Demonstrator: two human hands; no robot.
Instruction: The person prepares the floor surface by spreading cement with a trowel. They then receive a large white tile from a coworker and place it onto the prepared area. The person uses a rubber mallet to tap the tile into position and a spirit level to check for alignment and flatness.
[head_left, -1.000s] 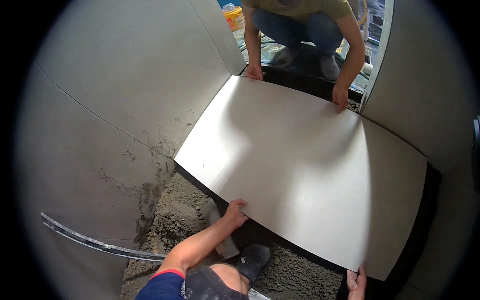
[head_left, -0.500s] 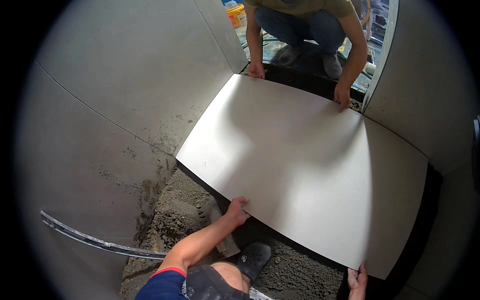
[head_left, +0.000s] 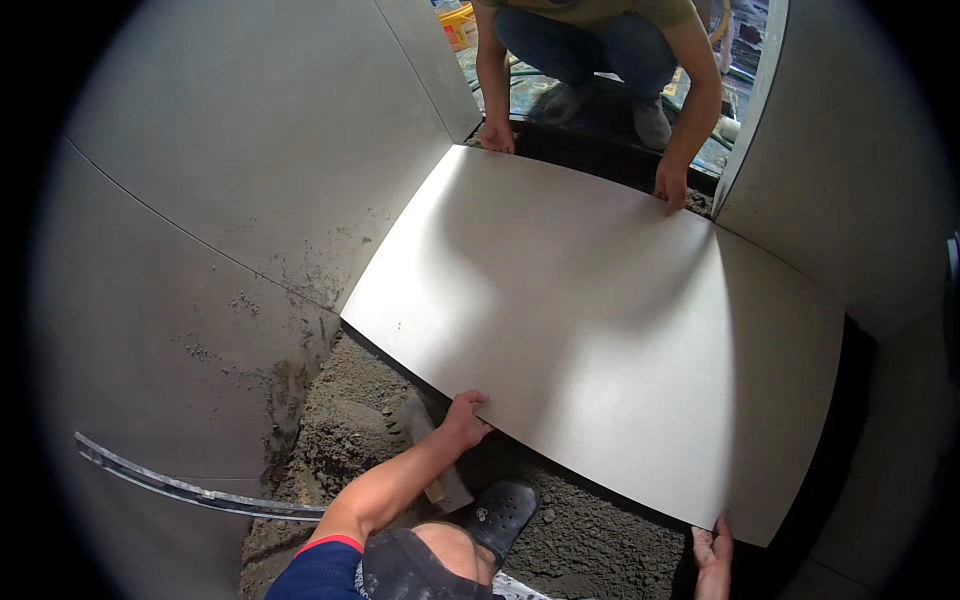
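From my remote feed: large pale slab [head_left: 590, 330] spans the space between left wall [head_left: 200, 230] and right wall [head_left: 830, 160], over a rough mortar bed [head_left: 600, 545]; dark strip under its near edge, so I'd judge that side is off the mortar. Left hand [head_left: 467, 418] pinches the near edge, thumb on top, fingers mostly hidden below. Right hand [head_left: 713, 548] pinches the same edge near the near right corner, palm up; I can't tell how deep its fingers go. Co-worker's hands [head_left: 497, 137] are at the far edge, their grip unclear to me. Risks, my judgement: fingers could get trapped if the near edge drops onto the mortar before they slide out. Uneven lowering from the two sides could tilt the slab and chip a corner, most likely the left one, right by the left wall. The mortar looks lumpy, so poor support could rock or crack it. A flat tool [head_left: 458, 493] and a dark shoe [head_left: 505, 515] sit just beside the near edge; either could get caught if the slab slides back. Gritty fingers on the right hand could slip.
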